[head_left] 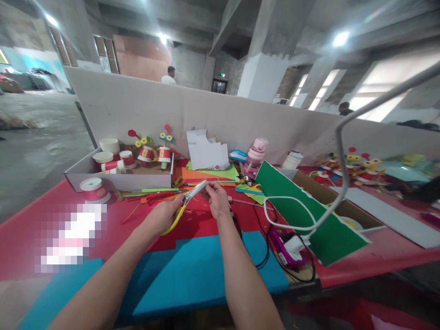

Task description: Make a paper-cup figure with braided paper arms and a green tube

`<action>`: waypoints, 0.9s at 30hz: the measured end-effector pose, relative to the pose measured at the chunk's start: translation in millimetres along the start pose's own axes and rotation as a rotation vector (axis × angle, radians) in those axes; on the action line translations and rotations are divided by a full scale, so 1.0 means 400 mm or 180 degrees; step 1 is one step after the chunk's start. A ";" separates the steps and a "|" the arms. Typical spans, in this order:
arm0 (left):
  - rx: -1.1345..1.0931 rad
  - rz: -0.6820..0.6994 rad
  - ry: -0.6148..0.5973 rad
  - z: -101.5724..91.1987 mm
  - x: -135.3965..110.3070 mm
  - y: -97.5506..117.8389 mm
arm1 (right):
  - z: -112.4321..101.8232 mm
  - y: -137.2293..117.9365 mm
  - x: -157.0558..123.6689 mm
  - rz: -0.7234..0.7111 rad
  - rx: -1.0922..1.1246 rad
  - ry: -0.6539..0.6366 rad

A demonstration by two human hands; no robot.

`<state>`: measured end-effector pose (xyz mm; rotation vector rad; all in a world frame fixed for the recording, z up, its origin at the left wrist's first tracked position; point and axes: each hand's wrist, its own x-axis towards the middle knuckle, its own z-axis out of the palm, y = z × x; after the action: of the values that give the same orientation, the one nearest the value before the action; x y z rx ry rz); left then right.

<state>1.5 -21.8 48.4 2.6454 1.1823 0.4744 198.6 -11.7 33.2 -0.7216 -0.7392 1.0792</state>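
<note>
Head view: left hand (161,216) grips yellow-handled scissors (191,194), right hand (218,201) pinched shut at their blade tips

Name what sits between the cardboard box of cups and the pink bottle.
Head view: a white folded card and stacked orange and green sheets.

Left hand (161,219) grips yellow-handled scissors (188,198), blades angled up to the right. Right hand (218,202) has its fingertips (208,186) pinched just beside the blade tips; the item pinched is too small to tell. Blue foam sheet (192,270) lies under the forearms. Purple glue gun (284,250) lies to the right and a cardboard box (120,182) of paper-cup figures (146,154) sits behind.
</note>
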 end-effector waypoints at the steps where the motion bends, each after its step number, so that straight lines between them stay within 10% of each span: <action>1: 0.0005 0.0004 0.0008 0.000 0.000 0.000 | 0.000 0.000 -0.001 0.0010 -0.0025 -0.0032; 27: -0.0030 -0.0055 -0.0001 -0.012 -0.004 0.007 | 0.001 0.001 -0.002 0.0062 -0.0029 -0.0056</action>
<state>0.6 -24.7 53.2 2.6250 1.1986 0.4754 197.8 -12.1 33.0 -0.7292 -0.7539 1.1015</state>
